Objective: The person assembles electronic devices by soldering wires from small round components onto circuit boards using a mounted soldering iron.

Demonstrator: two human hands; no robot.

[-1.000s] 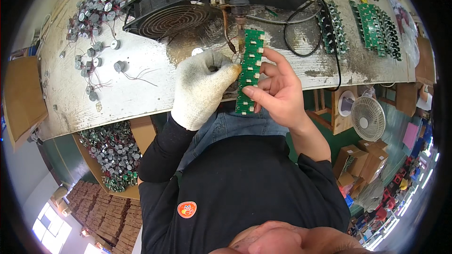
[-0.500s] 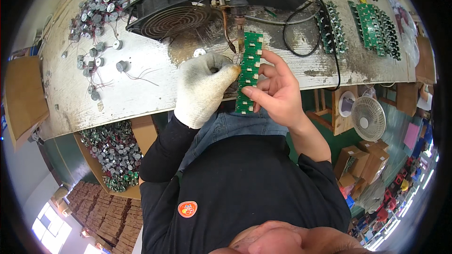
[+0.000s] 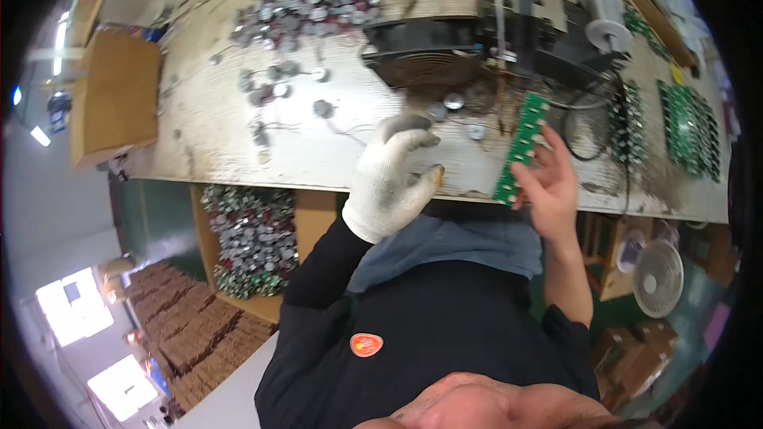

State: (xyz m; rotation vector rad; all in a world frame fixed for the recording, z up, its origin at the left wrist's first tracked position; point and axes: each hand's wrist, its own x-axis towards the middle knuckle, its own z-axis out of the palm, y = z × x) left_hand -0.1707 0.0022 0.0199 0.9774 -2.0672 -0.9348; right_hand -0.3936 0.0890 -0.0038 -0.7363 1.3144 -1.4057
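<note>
My right hand (image 3: 550, 183), bare, grips a long green circuit board (image 3: 520, 147) near its lower end, thumb on its face. Small white connectors run along the strip, and its upper end reaches close to the tip of a soldering fixture (image 3: 502, 83). In a white work glove, my left hand (image 3: 391, 183) hovers over the table's front edge, thumb and fingers apart with nothing between them. Beyond its fingertips lie a few small round silver parts with thin wires, one of them (image 3: 476, 133) between that hand and the board.
Behind the hands stands a black fan (image 3: 429, 56). A heap of round silver parts (image 3: 318, 4) covers the table's far left. More green boards (image 3: 690, 131) lie at right, near a black cable (image 3: 574, 147). Below the table edge, an open carton (image 3: 316, 222) holds many wired parts.
My left hand has come off the board and opened, moving away to its left. My right hand still grips the board, which now tilts. The whole view has shifted.
</note>
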